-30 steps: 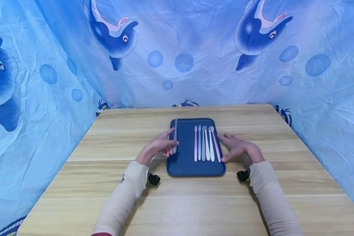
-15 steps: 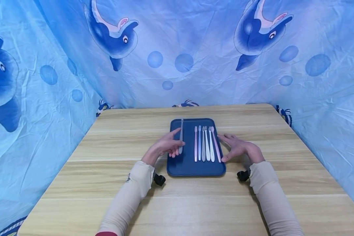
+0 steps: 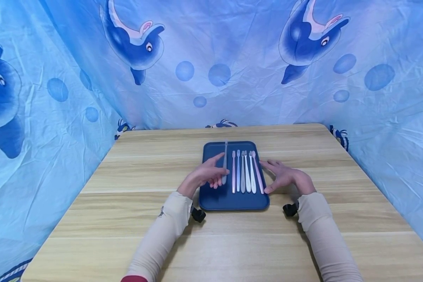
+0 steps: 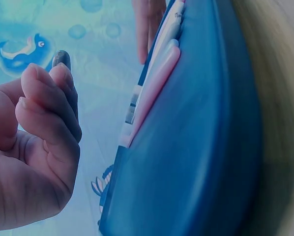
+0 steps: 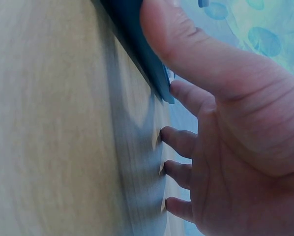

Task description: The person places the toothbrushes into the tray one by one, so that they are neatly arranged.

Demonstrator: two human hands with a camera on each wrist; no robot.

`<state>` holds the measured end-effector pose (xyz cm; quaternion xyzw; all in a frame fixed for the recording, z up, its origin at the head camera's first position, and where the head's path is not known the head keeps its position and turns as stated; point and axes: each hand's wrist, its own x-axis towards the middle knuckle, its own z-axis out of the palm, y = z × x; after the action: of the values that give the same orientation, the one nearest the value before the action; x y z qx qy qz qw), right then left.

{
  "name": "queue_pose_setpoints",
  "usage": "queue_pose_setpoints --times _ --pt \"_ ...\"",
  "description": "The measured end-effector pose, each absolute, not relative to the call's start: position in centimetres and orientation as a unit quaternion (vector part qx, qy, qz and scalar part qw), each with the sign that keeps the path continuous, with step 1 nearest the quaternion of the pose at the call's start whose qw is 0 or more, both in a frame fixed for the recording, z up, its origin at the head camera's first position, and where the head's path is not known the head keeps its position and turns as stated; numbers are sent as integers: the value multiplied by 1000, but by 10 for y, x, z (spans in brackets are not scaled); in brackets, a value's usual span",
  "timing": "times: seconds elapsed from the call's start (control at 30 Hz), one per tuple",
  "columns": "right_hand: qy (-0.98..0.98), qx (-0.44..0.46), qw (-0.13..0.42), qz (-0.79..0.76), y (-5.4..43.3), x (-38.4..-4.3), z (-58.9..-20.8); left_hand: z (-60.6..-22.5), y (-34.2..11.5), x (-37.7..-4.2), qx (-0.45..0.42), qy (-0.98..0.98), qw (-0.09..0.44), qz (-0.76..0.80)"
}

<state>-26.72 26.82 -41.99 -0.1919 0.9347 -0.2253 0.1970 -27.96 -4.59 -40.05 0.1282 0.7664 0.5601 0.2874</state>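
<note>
My left hand [image 3: 209,171] pinches a grey toothbrush [image 3: 225,156] between thumb and index finger, bristle end pointing away, over the left half of a dark blue tray [image 3: 215,201]. In the left wrist view the brush's rounded handle end [image 4: 62,58] pokes out past the curled fingers. Several toothbrushes lie side by side in the tray's right half: a pink one [image 3: 234,172] nearest the held brush, then a blue one [image 3: 238,172], a grey one, white ones and another pink one [image 3: 258,172]. My right hand [image 3: 283,174] touches the tray's right rim, thumb and fingers spread.
The tray sits on a wood-grain table [image 3: 239,246]. Blue curtains with dolphin prints [image 3: 211,98] hang behind and along both sides. A black wrist camera [image 3: 198,215] is strapped under the left wrist, another [image 3: 290,210] under the right.
My left hand has carried the grey toothbrush rightward from the tray's left rim, bringing it close to the row of brushes. My right hand has stayed at the right rim.
</note>
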Motion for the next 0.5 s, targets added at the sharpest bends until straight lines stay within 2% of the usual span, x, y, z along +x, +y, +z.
queue_pose_setpoints --times 0.5 --pt "935 -188 201 -225 268 -267 -419 -402 -27 -275 132 761 297 562"
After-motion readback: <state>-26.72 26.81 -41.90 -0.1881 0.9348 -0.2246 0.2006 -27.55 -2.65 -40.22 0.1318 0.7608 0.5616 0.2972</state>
